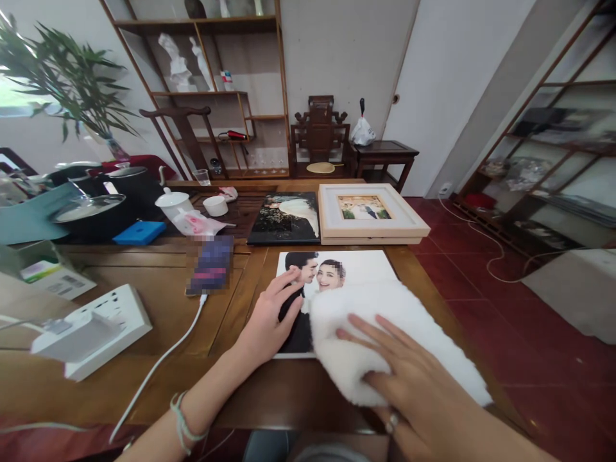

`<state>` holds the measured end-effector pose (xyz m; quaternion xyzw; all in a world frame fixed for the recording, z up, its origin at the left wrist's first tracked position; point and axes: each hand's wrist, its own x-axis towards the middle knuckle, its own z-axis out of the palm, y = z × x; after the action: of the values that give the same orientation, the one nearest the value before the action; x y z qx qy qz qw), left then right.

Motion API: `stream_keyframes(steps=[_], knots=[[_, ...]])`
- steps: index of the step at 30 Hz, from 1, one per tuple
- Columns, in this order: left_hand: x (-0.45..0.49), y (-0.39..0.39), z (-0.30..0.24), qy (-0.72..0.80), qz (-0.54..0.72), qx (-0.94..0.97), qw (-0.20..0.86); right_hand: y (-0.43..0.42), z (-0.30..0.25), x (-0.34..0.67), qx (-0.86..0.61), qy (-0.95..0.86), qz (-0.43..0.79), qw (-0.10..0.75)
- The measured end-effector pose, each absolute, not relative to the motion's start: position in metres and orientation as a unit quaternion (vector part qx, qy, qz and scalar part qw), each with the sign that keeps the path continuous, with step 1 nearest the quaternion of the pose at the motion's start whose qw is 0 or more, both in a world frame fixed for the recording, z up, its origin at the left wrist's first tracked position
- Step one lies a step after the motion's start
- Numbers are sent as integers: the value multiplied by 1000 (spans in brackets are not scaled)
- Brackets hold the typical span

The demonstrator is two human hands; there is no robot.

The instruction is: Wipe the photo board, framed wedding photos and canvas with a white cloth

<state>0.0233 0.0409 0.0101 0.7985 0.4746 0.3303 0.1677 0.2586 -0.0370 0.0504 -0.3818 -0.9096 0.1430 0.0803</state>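
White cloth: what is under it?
The white cloth, beneath the right hand, covers the lower right of the couple photo; what that part shows cannot be seen.

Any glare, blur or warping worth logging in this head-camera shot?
Head view: the window at upper left is blown out; the phone is pixelated; the right hand looks slightly soft, perhaps from motion; the shelf at the right edge slants, suggesting wide-angle stretch.

Pale frame (370,217) (thick) blocks the way ahead.
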Motion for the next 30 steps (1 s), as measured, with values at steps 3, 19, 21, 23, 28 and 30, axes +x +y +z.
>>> stream_keyframes(steps=[3, 19, 21, 23, 28, 30], knots=[[23, 42, 8, 459, 330, 810, 157, -30, 42, 282, -448, -883, 71, 124], [25, 41, 9, 450, 339, 814, 139, 80, 71, 212, -399, -898, 103, 155], [25, 40, 12, 452, 337, 813, 147, 86, 71, 196, -387, -902, 108, 157], [26, 40, 14, 449, 336, 813, 159, 89, 70, 186, -382, -904, 112, 157], [26, 41, 11, 441, 356, 808, 161, 87, 63, 197, -401, -895, 122, 154], [25, 42, 7, 447, 355, 806, 154, 84, 59, 214, -417, -887, 126, 152]])
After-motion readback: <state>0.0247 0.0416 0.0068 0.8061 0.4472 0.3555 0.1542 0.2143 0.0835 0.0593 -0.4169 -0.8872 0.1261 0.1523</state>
